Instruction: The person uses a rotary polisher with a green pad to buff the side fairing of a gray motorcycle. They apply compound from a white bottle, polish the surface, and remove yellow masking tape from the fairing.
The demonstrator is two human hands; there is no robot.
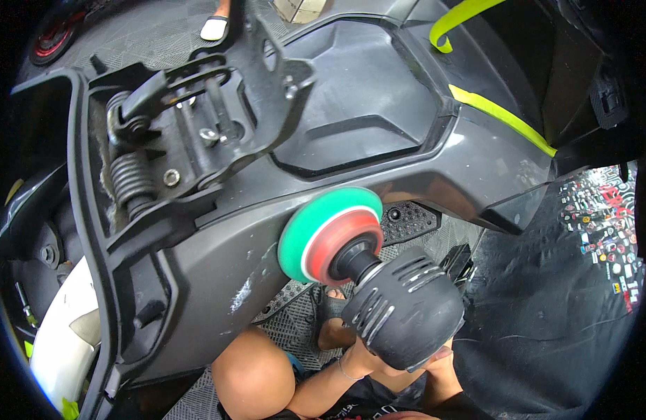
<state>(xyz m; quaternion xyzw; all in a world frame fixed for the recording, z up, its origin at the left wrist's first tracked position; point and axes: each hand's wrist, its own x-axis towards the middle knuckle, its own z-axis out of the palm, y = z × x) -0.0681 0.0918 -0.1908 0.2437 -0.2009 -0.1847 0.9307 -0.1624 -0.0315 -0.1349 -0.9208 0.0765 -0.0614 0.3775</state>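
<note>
Both my hands hold a black power polisher. My left hand [372, 361], a thin bracelet at its wrist, and my right hand [442, 359] grip it from below, partly hidden behind the polisher's dark body [407, 310]. At its far end is a green foam pad [307, 226] on a red backing plate [323, 252]; the red part looks blurred. The pad rests at the edge of a dark grey plastic body panel [212, 262] of a scooter or motorcycle. White smears of what looks like compound [241, 295] mark this panel, left of the pad.
A metal hinge bracket [296, 79] with a coil spring [134, 178] rises at left. Yellow-green tape [504, 118] edges the bodywork at right. Beneath are a ribbed tile floor [296, 310] and my knee [254, 367]. Someone's shoe [214, 28] and a red-rimmed wheel [52, 42] appear beyond.
</note>
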